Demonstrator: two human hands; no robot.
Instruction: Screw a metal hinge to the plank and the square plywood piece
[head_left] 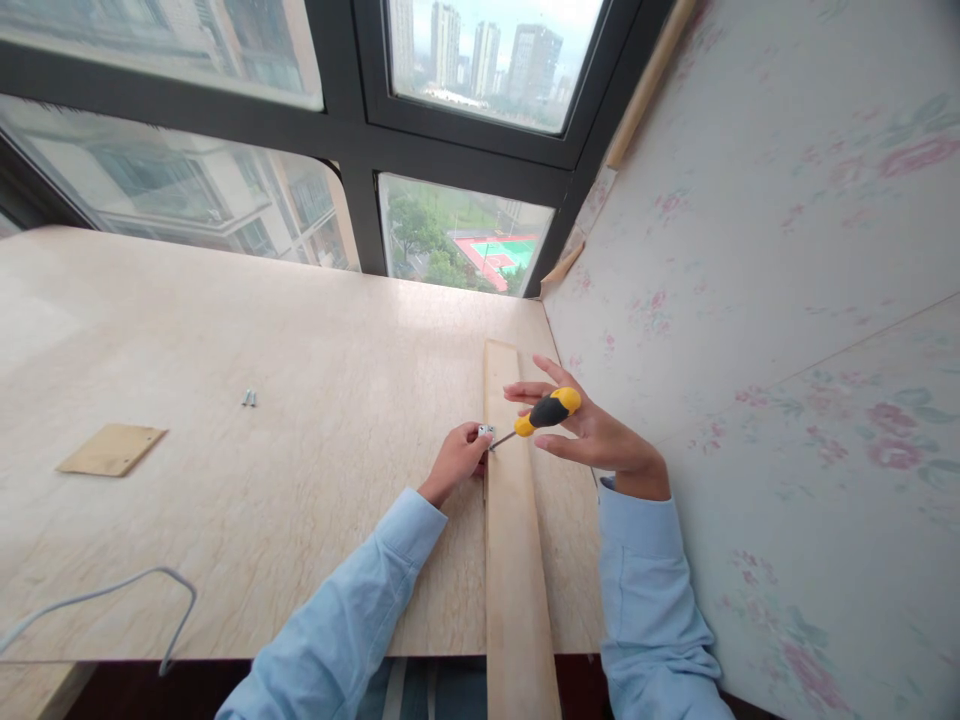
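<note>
A yellow and black screwdriver (555, 408) slants down to the left, its tip at a screw by the left edge of a long pale wooden board (517, 580). My right hand (592, 430) is loosely about its handle, thumb and fingers spread around it rather than clenched. Pinched in my left hand (459, 460) is a small metal bracket (486, 430) with dark holes, held against the board's left edge near the screwdriver's tip. My left fingers partly cover the bracket, so its full shape is hidden.
Two screws (249, 398) lie left on the marble-patterned surface (337, 400), beyond a small thin wooden piece (112, 449). A grey cable (180, 578) curls near the front edge. Dark-framed windows (465, 150) stand behind; a flowered wall (780, 350) rises close on the right.
</note>
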